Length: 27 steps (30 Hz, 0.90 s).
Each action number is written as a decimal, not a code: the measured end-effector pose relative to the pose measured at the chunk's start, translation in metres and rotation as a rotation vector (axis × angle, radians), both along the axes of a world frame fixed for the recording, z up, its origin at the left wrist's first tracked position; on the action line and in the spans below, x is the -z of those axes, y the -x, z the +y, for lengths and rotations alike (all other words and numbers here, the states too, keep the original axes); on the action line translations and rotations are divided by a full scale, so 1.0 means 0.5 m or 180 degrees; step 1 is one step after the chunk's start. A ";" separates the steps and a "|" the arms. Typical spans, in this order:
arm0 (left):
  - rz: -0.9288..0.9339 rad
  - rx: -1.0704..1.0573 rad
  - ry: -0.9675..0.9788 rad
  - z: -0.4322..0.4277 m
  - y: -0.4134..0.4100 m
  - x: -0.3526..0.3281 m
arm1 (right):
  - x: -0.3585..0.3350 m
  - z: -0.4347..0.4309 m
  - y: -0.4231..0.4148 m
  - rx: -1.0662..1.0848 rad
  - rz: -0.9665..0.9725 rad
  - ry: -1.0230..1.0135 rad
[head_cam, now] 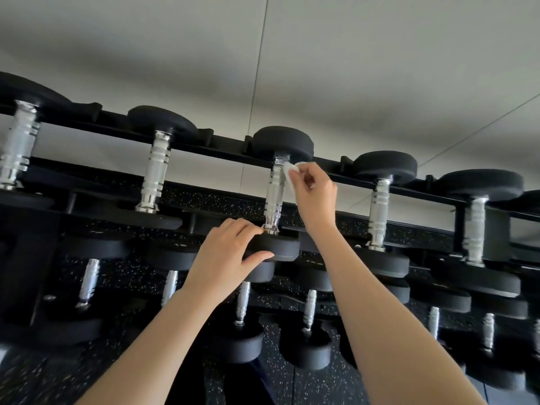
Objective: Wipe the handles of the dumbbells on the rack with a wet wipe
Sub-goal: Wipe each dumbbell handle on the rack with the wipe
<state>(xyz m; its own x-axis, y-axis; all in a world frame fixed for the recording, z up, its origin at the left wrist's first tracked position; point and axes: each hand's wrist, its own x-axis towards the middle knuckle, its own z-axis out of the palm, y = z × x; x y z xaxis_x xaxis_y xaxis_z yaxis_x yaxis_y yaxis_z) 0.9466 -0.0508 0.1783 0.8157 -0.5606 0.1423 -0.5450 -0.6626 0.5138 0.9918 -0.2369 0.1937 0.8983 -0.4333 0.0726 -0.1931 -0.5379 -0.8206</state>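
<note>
Head view, right hand (315,191): pinches white wet wipe (289,170) against chrome dumbbell handle (274,200), upper end.
Left hand (225,252): grips rim of black rubber dumbbell head (285,248).
Room: gaps at three and nine o'clock.

Soft even daylight, pale wall (350,68) bright, chrome glints, dark blurred edges, wide-angle bending

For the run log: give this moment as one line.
step: wiping | right hand: pinches wipe against handle | left hand: grips dumbbell's near end
</note>
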 end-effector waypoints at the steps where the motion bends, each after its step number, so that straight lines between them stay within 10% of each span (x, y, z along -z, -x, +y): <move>1: 0.0041 -0.0050 0.0040 0.000 0.001 -0.001 | 0.005 0.002 -0.016 0.0016 -0.0054 0.0008; 13: 0.0236 -0.0194 0.0360 0.003 0.006 0.010 | 0.045 0.025 -0.043 0.0836 -0.0192 0.0015; 27: 0.0277 -0.0137 0.0351 0.006 0.002 0.012 | 0.022 0.017 -0.045 0.0298 0.0114 -0.0596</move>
<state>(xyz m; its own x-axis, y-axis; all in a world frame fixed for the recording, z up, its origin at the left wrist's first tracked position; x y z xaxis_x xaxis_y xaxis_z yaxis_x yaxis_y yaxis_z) 0.9455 -0.0479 0.1723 0.8506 -0.5098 0.1289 -0.4676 -0.6213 0.6287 1.0143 -0.2286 0.1827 0.8540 -0.5180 -0.0483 -0.2660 -0.3549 -0.8963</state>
